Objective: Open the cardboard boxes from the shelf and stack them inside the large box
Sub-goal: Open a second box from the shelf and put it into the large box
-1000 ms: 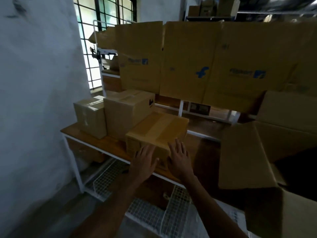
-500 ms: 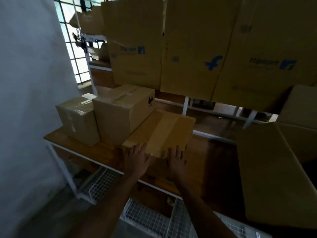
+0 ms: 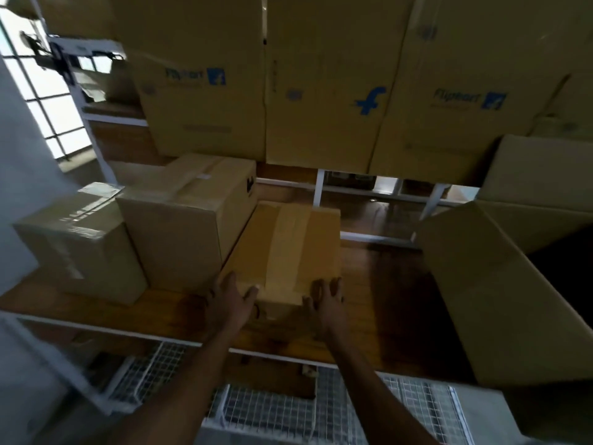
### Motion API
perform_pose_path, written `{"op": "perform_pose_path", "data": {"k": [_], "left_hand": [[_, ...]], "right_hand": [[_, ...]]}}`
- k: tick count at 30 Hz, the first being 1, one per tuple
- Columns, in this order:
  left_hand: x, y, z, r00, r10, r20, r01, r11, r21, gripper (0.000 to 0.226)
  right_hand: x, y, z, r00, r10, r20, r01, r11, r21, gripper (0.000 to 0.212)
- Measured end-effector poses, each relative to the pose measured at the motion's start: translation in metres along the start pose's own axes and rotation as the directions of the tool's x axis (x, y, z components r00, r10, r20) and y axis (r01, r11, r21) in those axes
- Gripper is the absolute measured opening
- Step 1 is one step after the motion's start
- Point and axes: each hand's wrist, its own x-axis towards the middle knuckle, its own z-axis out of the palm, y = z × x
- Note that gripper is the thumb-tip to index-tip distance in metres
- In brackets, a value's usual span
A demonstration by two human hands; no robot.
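From your head camera, the low taped box [image 3: 288, 248] lies in the middle of the frame on the wooden shelf [image 3: 96, 311], its tape strip running away from you. Your left hand [image 3: 229, 300] lies on its near left corner with the fingers straight and spread, gripping nothing. Your right hand [image 3: 325, 300] is at the near right corner, fingers likewise extended and spread against the box.

Count three sealed boxes on the shelf: this one, the taller box [image 3: 183, 226] touching its left side, and the shiny-taped box [image 3: 80, 242] at the frame's left. One large open box [image 3: 500, 300] stands at the right. Three printed carton panels [image 3: 321, 75] fill the top.
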Motion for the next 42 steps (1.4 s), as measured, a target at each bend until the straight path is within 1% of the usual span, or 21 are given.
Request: {"op": "perform_pose_path", "data": {"k": [4, 7, 10, 12, 14, 17, 21, 24, 26, 27, 28, 30, 31, 32, 34, 36, 38, 39, 40, 42], "left_hand": [[0.002, 0.007, 0.0, 1.0, -0.014, -0.011, 0.013, 0.998, -0.055, 0.084], [-0.002, 0.017, -0.003, 0.997, -0.008, -0.073, 0.008, 1.0, -0.004, 0.082], [-0.013, 0.031, -0.007, 0.986, 0.036, -0.163, -0.036, 0.999, 0.008, 0.077], [-0.02, 0.042, -0.011, 0.974, 0.064, -0.219, -0.065, 0.998, 0.004, 0.072], [-0.024, 0.053, -0.012, 0.963, 0.092, -0.254, -0.092, 0.996, 0.015, 0.071], [-0.029, 0.069, -0.017, 0.952, 0.13, -0.278, -0.14, 0.99, -0.015, 0.077], [-0.042, 0.094, -0.019, 0.899, 0.222, -0.377, -0.213, 0.975, 0.065, 0.082], [-0.054, 0.117, -0.023, 0.859, 0.27, -0.436, -0.237, 0.963, 0.129, 0.086], [-0.06, 0.133, -0.027, 0.841, 0.321, -0.435, -0.272, 0.947, 0.172, 0.09], [-0.062, 0.14, -0.03, 0.822, 0.36, -0.441, -0.302, 0.933, 0.197, 0.092], [-0.065, 0.147, -0.033, 0.799, 0.402, -0.447, -0.336, 0.915, 0.222, 0.093], [-0.073, 0.163, -0.037, 0.732, 0.509, -0.452, -0.422, 0.86, 0.286, 0.095], [-0.078, 0.172, -0.038, 0.693, 0.573, -0.437, -0.467, 0.819, 0.333, 0.095], [-0.085, 0.182, -0.037, 0.654, 0.634, -0.412, -0.51, 0.772, 0.38, 0.095], [-0.099, 0.195, -0.029, 0.591, 0.721, -0.362, -0.568, 0.69, 0.448, 0.091], [-0.11, 0.198, -0.012, 0.573, 0.761, -0.304, -0.585, 0.64, 0.498, 0.087], [-0.117, 0.191, 0.002, 0.592, 0.757, -0.278, -0.567, 0.636, 0.524, 0.084], [-0.118, 0.189, 0.005, 0.596, 0.752, -0.282, -0.563, 0.642, 0.52, 0.082], [-0.115, 0.188, 0.006, 0.602, 0.745, -0.287, -0.564, 0.651, 0.508, 0.079], [-0.11, 0.193, 0.005, 0.615, 0.733, -0.291, -0.582, 0.671, 0.459, 0.073]], "right_hand": [[0.0, 0.003, 0.0, 1.0, 0.003, -0.023, -0.002, 0.998, 0.066, 0.066], [-0.001, 0.008, -0.006, 0.999, 0.028, -0.018, -0.026, 0.995, 0.094, 0.069], [-0.002, 0.014, -0.009, 0.997, 0.067, -0.032, -0.062, 0.988, 0.144, 0.067], [-0.002, 0.017, -0.011, 0.995, 0.082, -0.048, -0.075, 0.988, 0.136, 0.062], [-0.003, 0.02, -0.017, 0.992, 0.112, -0.054, -0.104, 0.985, 0.136, 0.066], [-0.006, 0.031, -0.025, 0.988, 0.135, -0.08, -0.117, 0.973, 0.198, 0.074], [-0.008, 0.052, -0.034, 0.98, 0.175, -0.098, -0.132, 0.931, 0.34, 0.078], [-0.012, 0.062, -0.042, 0.979, 0.181, -0.092, -0.127, 0.9, 0.416, 0.076], [-0.015, 0.066, -0.041, 0.977, 0.196, -0.079, -0.13, 0.852, 0.506, 0.072], [-0.017, 0.067, -0.039, 0.976, 0.205, -0.072, -0.128, 0.81, 0.572, 0.069], [-0.02, 0.065, -0.035, 0.977, 0.204, -0.063, -0.117, 0.76, 0.64, 0.068], [-0.029, 0.065, -0.025, 0.985, 0.169, -0.018, -0.097, 0.645, 0.758, 0.068], [-0.035, 0.065, -0.018, 0.989, 0.141, 0.039, -0.115, 0.586, 0.802, 0.069], [-0.041, 0.062, -0.013, 0.985, 0.125, 0.12, -0.169, 0.529, 0.832, 0.071], [-0.05, 0.058, -0.009, 0.959, 0.112, 0.26, -0.282, 0.439, 0.853, 0.066], [-0.049, 0.057, -0.01, 0.946, 0.108, 0.305, -0.323, 0.36, 0.875, 0.058], [-0.04, 0.056, -0.021, 0.955, 0.093, 0.28, -0.295, 0.333, 0.896, 0.058], [-0.034, 0.056, -0.031, 0.964, 0.09, 0.248, -0.264, 0.339, 0.903, 0.059], [-0.027, 0.054, -0.043, 0.976, 0.092, 0.196, -0.216, 0.347, 0.913, 0.055], [-0.014, 0.048, -0.065, 0.993, 0.113, 0.034, -0.073, 0.363, 0.929, 0.037]]}}
